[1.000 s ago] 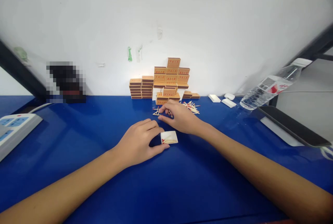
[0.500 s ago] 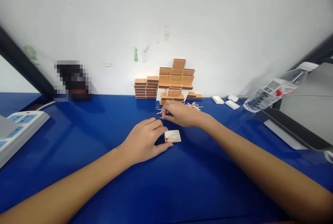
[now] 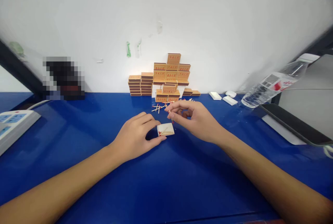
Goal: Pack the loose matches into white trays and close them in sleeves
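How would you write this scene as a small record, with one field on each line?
Left hand: holds a small white tray by its left end
Right hand: pinches at least one match, near the tray
In tray: a few red-headed matches
Beyond hands: loose matches, then stacked matchboxes
Left side: power strip
Right side: clear bottle
Surface: blue table

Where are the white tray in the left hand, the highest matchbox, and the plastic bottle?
White tray (image 3: pixel 169 126): head view, on its bare inside floor.
Highest matchbox (image 3: pixel 173 59): head view, on its printed front.
Plastic bottle (image 3: pixel 277 81): head view, on its label.
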{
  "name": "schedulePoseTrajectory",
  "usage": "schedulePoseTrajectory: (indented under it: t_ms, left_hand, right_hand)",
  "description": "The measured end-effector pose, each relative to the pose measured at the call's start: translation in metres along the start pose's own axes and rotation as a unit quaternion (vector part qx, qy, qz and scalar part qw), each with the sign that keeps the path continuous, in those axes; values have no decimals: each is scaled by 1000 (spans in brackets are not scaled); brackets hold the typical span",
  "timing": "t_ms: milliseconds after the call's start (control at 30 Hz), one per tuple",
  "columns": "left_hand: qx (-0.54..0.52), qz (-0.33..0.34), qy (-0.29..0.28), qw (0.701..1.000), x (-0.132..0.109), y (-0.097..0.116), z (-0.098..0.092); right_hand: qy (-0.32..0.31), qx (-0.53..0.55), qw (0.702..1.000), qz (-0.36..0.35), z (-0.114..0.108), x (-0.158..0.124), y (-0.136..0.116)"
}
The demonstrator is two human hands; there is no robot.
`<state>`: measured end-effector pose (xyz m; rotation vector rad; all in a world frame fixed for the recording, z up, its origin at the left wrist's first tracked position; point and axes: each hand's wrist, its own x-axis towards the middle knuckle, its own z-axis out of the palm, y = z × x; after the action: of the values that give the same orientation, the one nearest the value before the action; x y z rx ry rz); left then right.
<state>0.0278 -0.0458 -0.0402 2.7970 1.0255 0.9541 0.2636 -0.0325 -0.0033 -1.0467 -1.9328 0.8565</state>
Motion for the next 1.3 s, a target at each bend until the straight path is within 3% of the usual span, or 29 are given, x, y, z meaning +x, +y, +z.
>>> schedulePoseTrajectory:
  t_ms: [200,300,433,533,667,933,1300]
  left_hand:
    - [-2,-16,47,999,2,1,-1]
    - [0,-11,63,998,3,2,-2]
    - [0,-7,65,998,3,2,-2]
    - [5,1,60,998,3,1,-2]
    - [-2,21,45,999,2,1,-1]
    - [-35,46,-14,998,2,0,-2]
    - [-40,37,-25,998,2,0,-2]
  right_hand:
    - [-37,105,992,51,2,1,1]
    - [-57,72,994,51,6,1,7]
    - [-48,-43,998,-14,6,0,14]
    - [-49,-98,992,-69,3,-2,14]
    - [-95,-125,981,-116,-1,-4,12]
    - [-182,-166,963,-114,-2,-7,10]
    - [-192,-189,953,-140,-9,-10,8]
